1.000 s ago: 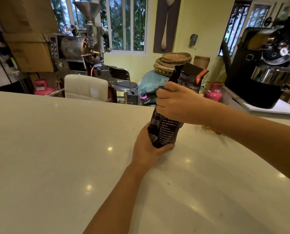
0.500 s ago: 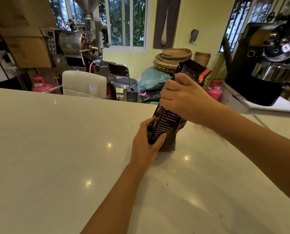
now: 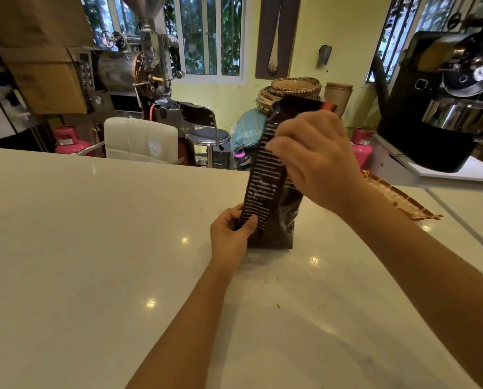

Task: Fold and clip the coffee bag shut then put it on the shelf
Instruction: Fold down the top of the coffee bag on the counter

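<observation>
A dark coffee bag [image 3: 265, 189] stands upright on the glossy white counter [image 3: 94, 248], its base resting on the surface and its top leaning slightly toward the right. White printed lines run down the narrow side panel that faces the camera, blurred too much to read. The person's left hand [image 3: 230, 237] grips the bag low on its left edge, thumb pressed on the printed panel and the other fingers curled behind it. The right hand [image 3: 316, 161] is closed around the upper part of the bag from the right side, fingers wrapped over the panel just under the crumpled top, where an orange-red patch shows. A brown cloth [image 3: 403, 200] lies on the counter behind the right forearm. Beyond the counter stand a white chair [image 3: 140, 138] and 2 pink gas cylinders [image 3: 71, 141].
</observation>
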